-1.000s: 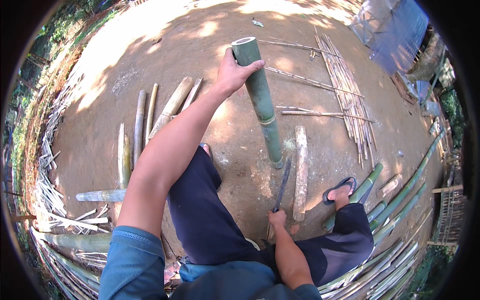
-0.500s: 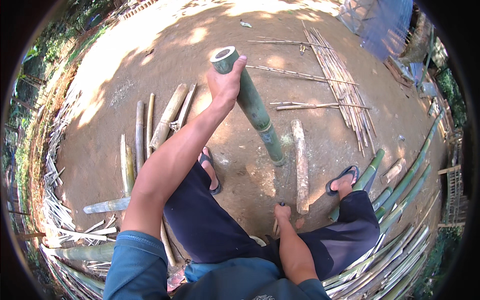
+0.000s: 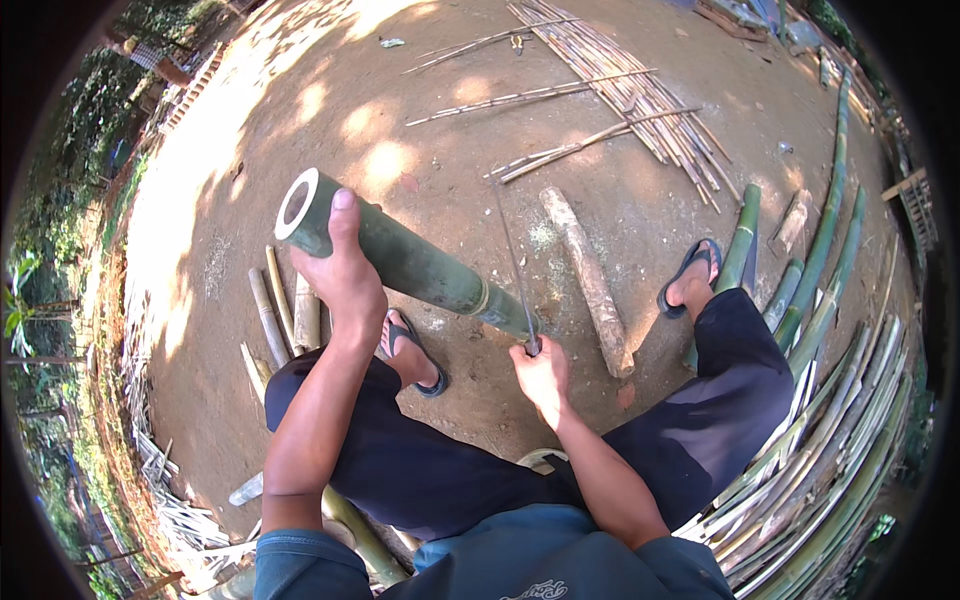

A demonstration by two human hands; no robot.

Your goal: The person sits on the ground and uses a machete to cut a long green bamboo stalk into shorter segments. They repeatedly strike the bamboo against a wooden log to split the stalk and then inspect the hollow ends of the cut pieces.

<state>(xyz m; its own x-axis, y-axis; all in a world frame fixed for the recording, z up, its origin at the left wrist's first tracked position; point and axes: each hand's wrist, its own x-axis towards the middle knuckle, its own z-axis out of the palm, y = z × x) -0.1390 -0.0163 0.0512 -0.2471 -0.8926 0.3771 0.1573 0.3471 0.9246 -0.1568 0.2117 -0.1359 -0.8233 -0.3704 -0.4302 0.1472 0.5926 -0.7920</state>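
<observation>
My left hand (image 3: 345, 285) grips a thick green bamboo pole (image 3: 430, 260) close to its pale, hollow cut end, thumb on top; its other fingers are mostly hidden. The pole slants down to the right between my legs, and its lower end comes close to my right hand (image 3: 542, 378). That hand is closed round the dark handle of a machete. Its long thin blade (image 3: 513, 245), seen nearly edge-on, points away from me and passes beside the lower end of the pole.
A pale log (image 3: 590, 285) lies right of the pole. Beyond it are bundled thin sticks (image 3: 620, 95). Green bamboo poles (image 3: 830, 200) and heaped split strips (image 3: 850, 470) lie on the right. Shorter bamboo pieces (image 3: 268, 315) lie by my left leg. My sandalled feet flank the work.
The pole has tipped over to the left and nearer me, its cut end lower. My right hand has come forward and up, bringing the machete's blade into view. The head view has shifted.
</observation>
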